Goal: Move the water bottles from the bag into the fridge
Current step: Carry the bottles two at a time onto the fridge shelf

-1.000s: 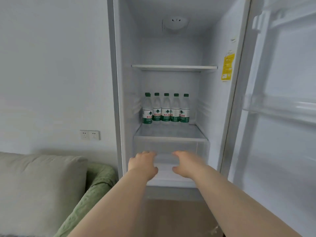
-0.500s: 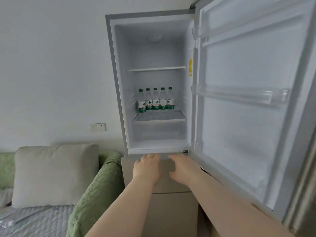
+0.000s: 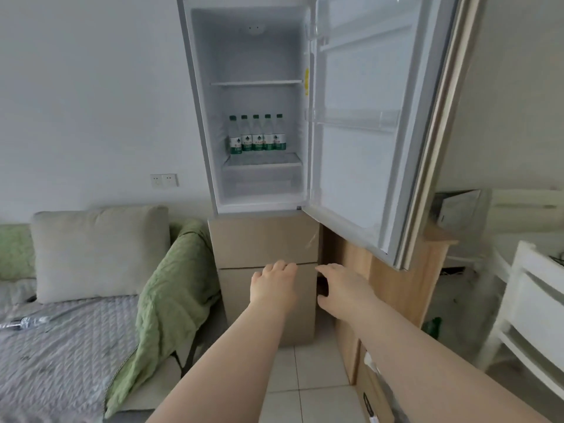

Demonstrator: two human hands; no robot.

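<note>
The fridge (image 3: 200, 117) stands open ahead, its door (image 3: 366, 166) swung out to the right. Several water bottles (image 3: 257, 135) with green caps and green labels stand in a row on the lower glass shelf (image 3: 262, 162). My left hand (image 3: 271, 283) and my right hand (image 3: 343, 288) are stretched forward side by side, well below the open compartment, in front of the beige lower drawers (image 3: 265, 239). Both hands hold nothing and their fingers are apart. No bag is in view.
A sofa with a grey cover (image 3: 55, 346), a beige cushion (image 3: 97, 251) and a green blanket (image 3: 171, 282) is on the left. A wooden cabinet (image 3: 393, 288) stands right of the fridge, a white chair (image 3: 531, 315) at far right. A green bottle (image 3: 432, 328) lies on the floor.
The view has backed away from the fridge, which now looks smaller and farther. Both hands have dropped from the crisper drawer level to in front of the lower drawers.
</note>
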